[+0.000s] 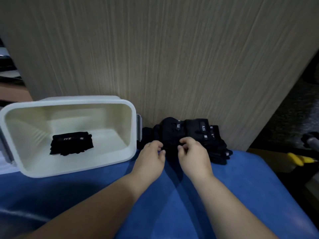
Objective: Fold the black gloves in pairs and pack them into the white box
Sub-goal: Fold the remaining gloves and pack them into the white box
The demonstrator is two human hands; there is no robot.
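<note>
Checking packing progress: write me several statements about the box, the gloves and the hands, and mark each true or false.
The white box holds one folded glove bundle. True.
The box sits right of the loose glove pile. False: it sits left of it.
The left hand and right hand are both at the pile's near edge. True.
The pile rests on a red surface. False: it rests on a blue surface.

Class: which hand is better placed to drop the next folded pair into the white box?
Probably the left hand: the white plastic box sits on its side of the black glove pile; the right hand would cross over.
</note>
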